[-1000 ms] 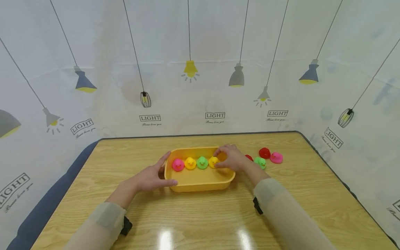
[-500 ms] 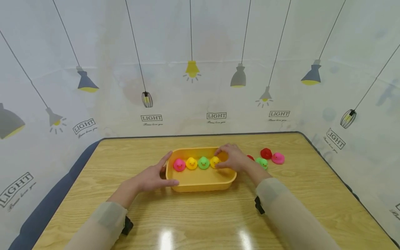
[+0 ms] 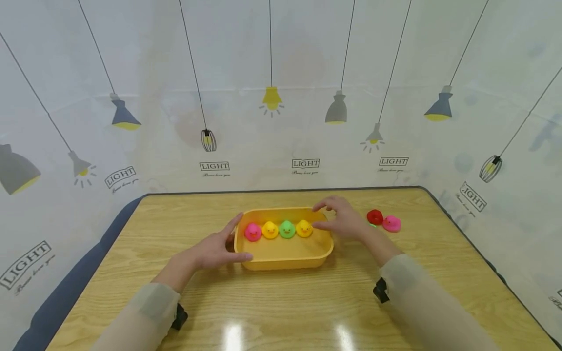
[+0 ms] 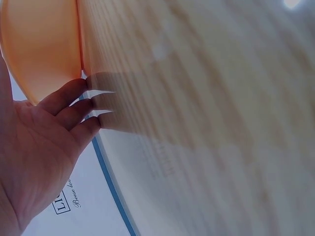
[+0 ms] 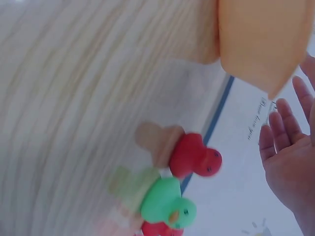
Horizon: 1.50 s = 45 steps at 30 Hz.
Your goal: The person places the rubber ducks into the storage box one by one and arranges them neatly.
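A yellow plastic tray [image 3: 281, 252] holds a row of toy ducks: a pink duck [image 3: 252, 232], a yellow duck [image 3: 270, 230], a green duck [image 3: 287, 229] and, rightmost, another yellow duck [image 3: 304, 228]. My left hand [image 3: 213, 249] rests around the tray's left end, thumb over the front rim and forefinger at the back corner, fingers nearly straight. Over the tray's right end, my right hand [image 3: 344, 220] has thumb and forefinger spread with nothing between them. The thumb tip is near the rightmost duck; whether it touches is unclear.
Right of the tray, a red duck [image 3: 375, 217] and a pink duck [image 3: 392, 224] lie on the wooden table [image 3: 272, 302]. The right wrist view shows a green duck [image 5: 167, 202] beside another red duck [image 5: 160, 229]. A lamp-patterned curtain [image 3: 246, 117] stands behind the table.
The fingers of my right hand have let go of the rightmost yellow duck, opened and moved right. My left hand keeps its place on the tray.
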Tool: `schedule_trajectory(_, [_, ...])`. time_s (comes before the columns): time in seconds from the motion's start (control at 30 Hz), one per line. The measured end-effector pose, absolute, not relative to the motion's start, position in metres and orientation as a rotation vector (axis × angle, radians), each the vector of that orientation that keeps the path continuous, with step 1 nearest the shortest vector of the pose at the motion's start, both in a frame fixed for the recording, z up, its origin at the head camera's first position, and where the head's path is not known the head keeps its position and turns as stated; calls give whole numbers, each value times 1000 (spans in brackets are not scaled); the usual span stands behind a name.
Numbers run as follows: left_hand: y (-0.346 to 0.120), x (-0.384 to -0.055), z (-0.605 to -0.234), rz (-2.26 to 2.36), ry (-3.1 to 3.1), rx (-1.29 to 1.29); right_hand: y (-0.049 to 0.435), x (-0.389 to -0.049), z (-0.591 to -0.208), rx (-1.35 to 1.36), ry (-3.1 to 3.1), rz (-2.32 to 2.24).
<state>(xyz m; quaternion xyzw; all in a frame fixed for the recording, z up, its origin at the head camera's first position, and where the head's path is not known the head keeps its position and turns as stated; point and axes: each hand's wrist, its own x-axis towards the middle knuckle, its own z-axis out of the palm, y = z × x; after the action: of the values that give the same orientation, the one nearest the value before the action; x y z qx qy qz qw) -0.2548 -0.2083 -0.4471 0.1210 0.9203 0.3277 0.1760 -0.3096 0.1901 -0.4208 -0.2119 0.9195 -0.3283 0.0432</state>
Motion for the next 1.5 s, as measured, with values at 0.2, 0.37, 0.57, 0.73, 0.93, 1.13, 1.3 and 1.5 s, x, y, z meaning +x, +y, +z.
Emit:
schedule_trajectory(0.2, [-208, -256, -447, 902, 2619, 358, 215, -293, -407, -661, 2820, -1040])
schedule_trajectory(0.37, [-209, -255, -447, 912, 2614, 367, 237, -280, -407, -664, 2814, -1087])
schedule_trajectory(0.57, [-208, -255, -447, 913, 2610, 371, 262, -264, -408, -708, 2765, -1142])
schedule_trajectory(0.73, [-208, -255, -448, 916, 2604, 369, 283, -249, -411, -694, 2784, -1134])
schedule_trajectory(0.93, [-209, -256, -449, 929, 2602, 357, 307, -234, -421, -696, 2762, -1197])
schedule_trajectory(1.13, [-210, -256, -450, 938, 2592, 339, 329, -224, -428, -629, 2793, -1185])
schedule_trajectory(1.3, [-210, -256, -449, 947, 2584, 332, 347, -223, -429, -564, 2835, -1125])
schedule_trajectory(1.5, [-210, -256, -448, 952, 2578, 326, 367, -235, -435, -463, 2892, -1043])
